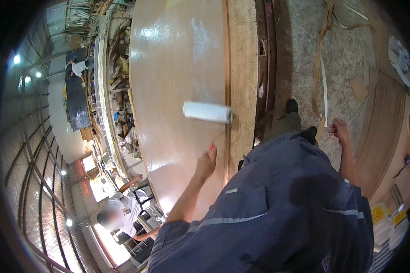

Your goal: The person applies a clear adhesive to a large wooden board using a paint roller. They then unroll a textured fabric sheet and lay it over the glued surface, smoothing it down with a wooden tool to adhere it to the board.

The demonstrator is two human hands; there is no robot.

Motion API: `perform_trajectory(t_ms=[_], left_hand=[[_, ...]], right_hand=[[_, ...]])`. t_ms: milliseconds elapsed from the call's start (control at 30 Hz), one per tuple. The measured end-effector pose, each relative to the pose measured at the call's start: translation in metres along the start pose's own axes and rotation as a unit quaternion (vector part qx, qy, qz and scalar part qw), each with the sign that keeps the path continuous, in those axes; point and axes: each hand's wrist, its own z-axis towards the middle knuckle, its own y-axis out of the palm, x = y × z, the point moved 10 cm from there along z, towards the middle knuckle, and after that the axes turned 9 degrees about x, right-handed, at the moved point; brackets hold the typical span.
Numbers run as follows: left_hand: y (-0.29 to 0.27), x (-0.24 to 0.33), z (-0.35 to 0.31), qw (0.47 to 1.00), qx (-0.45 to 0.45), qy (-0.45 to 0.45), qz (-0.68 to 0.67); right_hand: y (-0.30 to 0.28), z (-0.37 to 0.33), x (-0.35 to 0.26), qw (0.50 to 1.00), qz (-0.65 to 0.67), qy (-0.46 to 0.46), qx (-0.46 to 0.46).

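Note:
My left hand is closed round the red handle of a paint roller. The roller's white sleeve rests on or just above a broad brown wooden panel, which has wet, shiny patches. One end of the sleeve reaches the raised strip along the panel's right side. My right hand hangs at my right side over the floor. Its fingers are loosely curled, and nothing shows in them.
A pale wooden edge board borders the panel. Brown sheets and white containers lie at right, with cloth farther off. A co-worker stands across the panel at lower left; scrap wood is piled beyond.

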Motion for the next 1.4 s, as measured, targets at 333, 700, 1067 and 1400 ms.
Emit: perform_trajectory(t_ms=[333,700,1067,1400], left_hand=[[-0.042,0.216,0.418,0.999,0.014,0.022,-0.031],[-0.076,0.246,0.481,0.998,0.036,0.043,-0.02],[-0.073,-0.004,0.231,0.989,0.087,-0.119,-0.009],[-0.049,-0.001,0.021,0.949,0.211,-0.231,-0.022]], right_hand=[[-0.098,-0.081,0.108,0.984,0.024,0.118,0.129],[-0.09,-0.131,0.126,0.963,0.145,0.138,0.18],[-0.055,0.015,-0.012,0.995,-0.047,0.081,0.043],[-0.043,0.146,-0.208,0.998,-0.043,0.011,-0.034]])
